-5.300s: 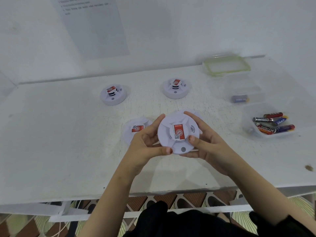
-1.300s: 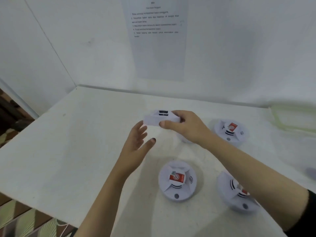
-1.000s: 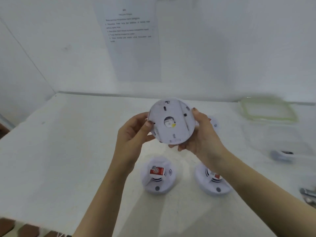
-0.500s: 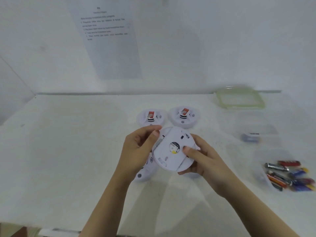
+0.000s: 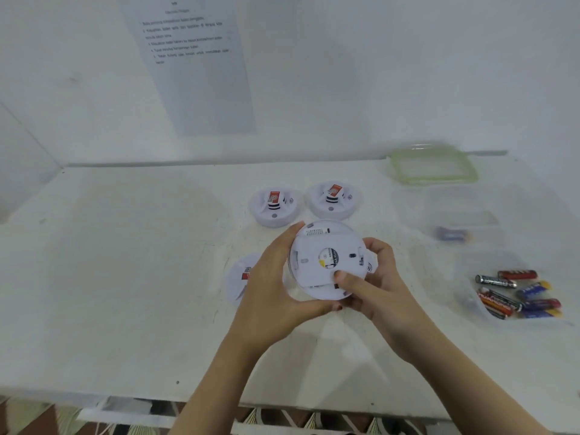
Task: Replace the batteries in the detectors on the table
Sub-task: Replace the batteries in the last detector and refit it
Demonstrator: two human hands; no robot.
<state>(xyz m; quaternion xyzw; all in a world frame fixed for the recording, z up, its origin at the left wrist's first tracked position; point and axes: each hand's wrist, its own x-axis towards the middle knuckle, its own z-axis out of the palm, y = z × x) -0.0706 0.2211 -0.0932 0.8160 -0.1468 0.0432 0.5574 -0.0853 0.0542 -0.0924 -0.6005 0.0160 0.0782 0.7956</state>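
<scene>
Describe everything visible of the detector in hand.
The detector is a round white plastic disc, back facing the camera, held above the table. A central hole shows a label with yellow; small slots dot the plate. The left hand grips its left rim, the right hand its right side, thumb pressing the lower back.

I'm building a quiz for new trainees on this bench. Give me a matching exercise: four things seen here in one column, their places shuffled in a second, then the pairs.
Things
1. white round plastic detector, back facing up
2. green-rimmed clear plastic lid
3. heap of red, black and blue cylindrical batteries
4. printed white paper sheet

Places
A. on the wall
B. in a clear plastic tub, near right
C. far right, by the wall
D. between left hand and right hand

Pairs: 1-D, 2-C, 3-B, 4-A
</scene>
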